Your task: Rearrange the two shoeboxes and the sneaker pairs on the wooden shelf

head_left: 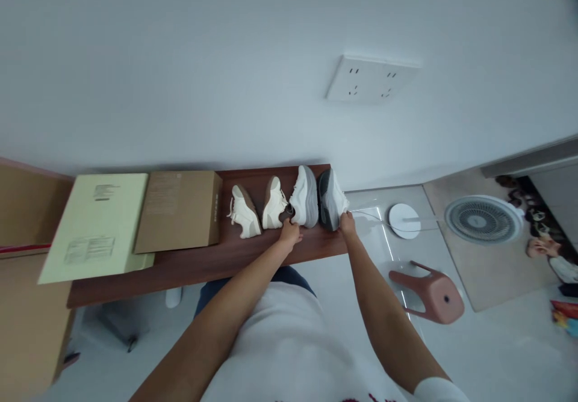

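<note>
Two pairs of shoes stand on a dark wooden shelf (212, 263) against the wall. My left hand (290, 230) is closed on the heel of a white sneaker with a thick grey sole (304, 196). Its mate, the other grey-soled sneaker (331, 200), stands at the shelf's right end, and my right hand (347, 222) grips its heel. To the left stand two cream shoes, the nearer cream shoe (273, 203) and the farther cream shoe (244, 212), both untouched.
A brown cardboard box (178, 210) and a pale yellow box (99, 227) lie on the shelf's left half. A larger carton (22, 209) is at far left. On the floor to the right are a pink stool (428, 293), a white fan (483, 218) and a rug (497, 269).
</note>
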The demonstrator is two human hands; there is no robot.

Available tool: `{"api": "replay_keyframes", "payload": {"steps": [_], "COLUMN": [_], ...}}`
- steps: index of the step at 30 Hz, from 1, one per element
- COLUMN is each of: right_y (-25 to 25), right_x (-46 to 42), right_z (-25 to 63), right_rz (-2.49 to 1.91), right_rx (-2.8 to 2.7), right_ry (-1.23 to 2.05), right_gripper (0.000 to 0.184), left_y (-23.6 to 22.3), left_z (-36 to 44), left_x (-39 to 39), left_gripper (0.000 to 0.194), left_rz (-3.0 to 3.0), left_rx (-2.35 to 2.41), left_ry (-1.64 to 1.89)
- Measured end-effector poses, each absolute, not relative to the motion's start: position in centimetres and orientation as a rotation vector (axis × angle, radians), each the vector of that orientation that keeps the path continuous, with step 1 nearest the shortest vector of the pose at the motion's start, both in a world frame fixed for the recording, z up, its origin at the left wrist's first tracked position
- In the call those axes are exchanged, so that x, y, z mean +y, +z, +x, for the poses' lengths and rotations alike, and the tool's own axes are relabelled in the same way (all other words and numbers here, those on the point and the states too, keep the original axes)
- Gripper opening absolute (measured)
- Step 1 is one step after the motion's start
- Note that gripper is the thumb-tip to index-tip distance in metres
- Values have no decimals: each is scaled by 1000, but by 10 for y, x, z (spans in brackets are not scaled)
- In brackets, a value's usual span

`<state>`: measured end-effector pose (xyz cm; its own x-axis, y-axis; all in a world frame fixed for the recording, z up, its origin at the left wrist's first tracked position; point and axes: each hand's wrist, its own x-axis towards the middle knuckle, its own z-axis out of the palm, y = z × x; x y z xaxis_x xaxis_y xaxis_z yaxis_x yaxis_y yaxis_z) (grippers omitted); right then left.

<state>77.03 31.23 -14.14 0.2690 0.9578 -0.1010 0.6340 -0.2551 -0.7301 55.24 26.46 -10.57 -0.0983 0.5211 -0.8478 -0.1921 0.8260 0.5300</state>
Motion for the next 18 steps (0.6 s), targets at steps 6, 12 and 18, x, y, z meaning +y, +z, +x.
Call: {"api": "replay_keyframes", "payload": {"steps": [6, 12, 18], "right_y": [-111, -74, -50], "right_x": [275, 205, 182], "right_z": [764, 677, 452], "right_rz": [-2094, -1742, -1244], "right_rx": [-1292, -1701, -2510], "right_ry": [522, 546, 847], "right_gripper": [57, 47, 49], "left_y": [-70, -43, -24], "left_z": [469, 331, 233], "left_x": [196, 110, 83], "left_gripper": [38, 33, 31], "left_rz": [493, 679, 628], "left_rx": [1288, 1765, 2274], "left_ry": [443, 798, 1110]}}
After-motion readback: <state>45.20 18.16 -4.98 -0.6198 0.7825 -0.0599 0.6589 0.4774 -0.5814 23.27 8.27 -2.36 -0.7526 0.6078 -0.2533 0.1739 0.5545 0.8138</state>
